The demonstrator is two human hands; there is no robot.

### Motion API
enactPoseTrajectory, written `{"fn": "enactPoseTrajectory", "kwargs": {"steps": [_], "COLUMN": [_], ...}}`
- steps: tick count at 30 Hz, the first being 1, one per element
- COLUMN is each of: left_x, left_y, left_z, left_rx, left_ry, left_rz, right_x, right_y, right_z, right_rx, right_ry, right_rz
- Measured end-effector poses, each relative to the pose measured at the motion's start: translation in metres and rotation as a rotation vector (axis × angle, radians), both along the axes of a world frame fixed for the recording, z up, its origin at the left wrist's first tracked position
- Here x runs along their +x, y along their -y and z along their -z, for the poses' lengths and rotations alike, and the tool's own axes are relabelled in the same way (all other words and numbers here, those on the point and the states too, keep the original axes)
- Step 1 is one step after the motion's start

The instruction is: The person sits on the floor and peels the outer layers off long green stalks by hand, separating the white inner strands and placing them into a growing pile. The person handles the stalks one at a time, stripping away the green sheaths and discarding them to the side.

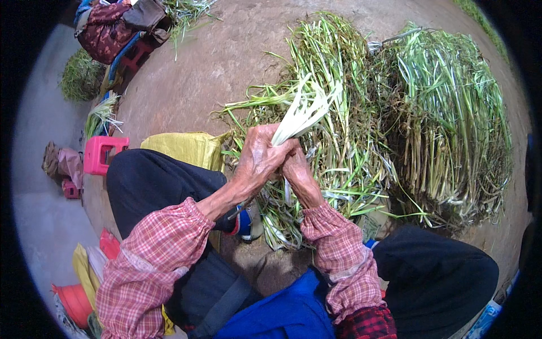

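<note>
Both hands meet in front of me around a bundle of pale, whitish-green leafy stalks (302, 112) that fans out up and to the right. My left hand (256, 154) wraps the base of the bundle. My right hand (296, 163) presses against it from the right, its fingers partly hidden behind the left. A thin dark strand (242, 208) hangs below the hands. Beneath and beyond them lies a loose heap of long green leafy plants (334, 80) with browned, withered leaves among them.
A larger stack of the same plants (453, 118) lies at the right. A yellow woven sack (184, 148) is beyond my left knee, and a pink plastic stool (106, 154) stands farther left. Another person's clothed lap (108, 31) shows at upper left. A red roll (74, 303) lies at lower left.
</note>
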State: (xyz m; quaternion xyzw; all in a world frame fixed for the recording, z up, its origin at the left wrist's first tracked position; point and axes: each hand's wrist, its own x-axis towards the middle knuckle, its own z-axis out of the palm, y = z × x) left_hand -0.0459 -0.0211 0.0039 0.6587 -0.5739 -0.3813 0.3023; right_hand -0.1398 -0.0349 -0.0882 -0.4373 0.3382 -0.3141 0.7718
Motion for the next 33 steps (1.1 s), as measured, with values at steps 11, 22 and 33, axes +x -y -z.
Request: {"fn": "enactPoseTrajectory", "kwargs": {"steps": [11, 22, 33], "left_x": [0.019, 0.067, 0.125], "left_y": [0.015, 0.044, 0.064], "left_z": [-0.002, -0.072, -0.108], "left_rx": [-0.145, -0.215, -0.512], "left_ry": [-0.144, -0.277, -0.577], "left_rz": [-0.153, -0.383, -0.373], "right_x": [0.003, 0.001, -0.017], "right_y": [-0.041, -0.124, -0.194], "right_z": [0.055, 0.084, 0.168], "right_rx": [-0.913, -1.040, -1.426], "right_ry": [-0.475, -0.872, -1.006], "right_rz": [-0.247, -0.411, -0.766]}}
